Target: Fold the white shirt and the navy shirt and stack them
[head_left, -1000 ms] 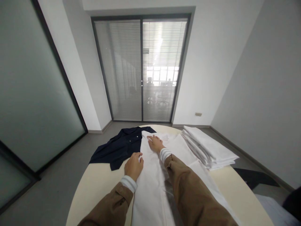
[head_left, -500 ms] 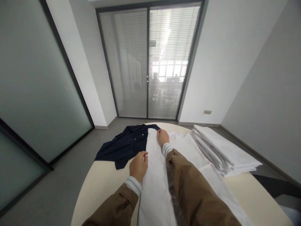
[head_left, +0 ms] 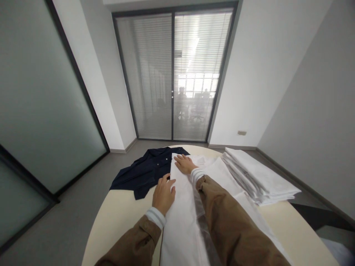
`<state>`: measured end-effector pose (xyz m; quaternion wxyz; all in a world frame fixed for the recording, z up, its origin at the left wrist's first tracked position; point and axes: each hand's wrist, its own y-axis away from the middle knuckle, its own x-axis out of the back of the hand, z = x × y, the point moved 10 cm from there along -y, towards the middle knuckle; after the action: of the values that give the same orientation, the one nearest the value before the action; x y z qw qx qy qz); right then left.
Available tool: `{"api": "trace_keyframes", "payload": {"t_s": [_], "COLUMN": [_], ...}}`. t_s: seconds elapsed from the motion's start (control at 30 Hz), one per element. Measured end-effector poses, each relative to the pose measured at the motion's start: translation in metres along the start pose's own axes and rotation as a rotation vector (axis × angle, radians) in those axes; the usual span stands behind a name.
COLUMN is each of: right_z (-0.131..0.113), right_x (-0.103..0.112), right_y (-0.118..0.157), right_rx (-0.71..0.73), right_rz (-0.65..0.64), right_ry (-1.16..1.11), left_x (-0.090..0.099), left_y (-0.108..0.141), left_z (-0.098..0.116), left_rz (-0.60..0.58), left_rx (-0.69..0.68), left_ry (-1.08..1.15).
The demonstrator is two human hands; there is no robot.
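1. The left hand lies flat, fingers spread and unclenched, on the left folded edge of the white garment; its grip holds nothing, only pressing on the cloth
2. The right hand rests palm down farther along the same garment, at its far end; its fingers are stretched out and loose, pinching nothing
3. The white garment lies lengthwise on the round counter, running under both hands and back toward the person; the right sleeve lies across it
4. Just beyond and to the left of the left hand's fingertips, a dark navy shirt lies spread on the counter, its right edge tucked beneath the white garment
5. Well to the right of the right hand sits a stack of folded white cloth, its near side just beside the white garment's outer edge
6. Both brown sleeves end in pale striped cuffs at the wrists
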<state>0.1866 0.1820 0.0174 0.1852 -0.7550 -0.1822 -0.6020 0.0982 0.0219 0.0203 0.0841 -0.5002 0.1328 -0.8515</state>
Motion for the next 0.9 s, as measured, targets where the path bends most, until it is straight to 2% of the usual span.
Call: {"api": "trace_keyframes", "payload": {"t_s": [0.13,0.23,0.4,0.5,0.6,0.77,0.9], "right_z": [0.0,0.004,0.029,0.043,0.065,0.115,0.137], "right_x": [-0.009,-0.011,0.005,0.019,0.035,0.064,0.072], "right_y": [0.003,0.012,0.042,0.073,0.112,0.181,0.219], "right_rx": [-0.04,-0.051,-0.105,-0.08,-0.142,-0.424,-0.597], "right_rz": [-0.002,-0.022,0.038,0.059,0.056,0.084,0.065], "right_ry": [-0.004,-0.009,0.084,0.138,0.164,0.223,0.256], "left_x": [-0.012,-0.012,-0.005,-0.013,-0.023,-0.03,-0.037], "left_y": [0.001,0.005,0.017,0.031,0.044,0.055,0.061], "left_z": [0.009,0.014,0.036,0.054,0.064,0.07,0.071], "left_rz": [-0.068,-0.063,-0.1,-0.261,-0.396,-0.429,-0.47], "left_rx": [-0.131,-0.171,-0.31,-0.457,-0.516,-0.464,-0.446], "left_ry": [-0.029,-0.063,-0.061,-0.02,-0.028,-0.113,-0.178]}}
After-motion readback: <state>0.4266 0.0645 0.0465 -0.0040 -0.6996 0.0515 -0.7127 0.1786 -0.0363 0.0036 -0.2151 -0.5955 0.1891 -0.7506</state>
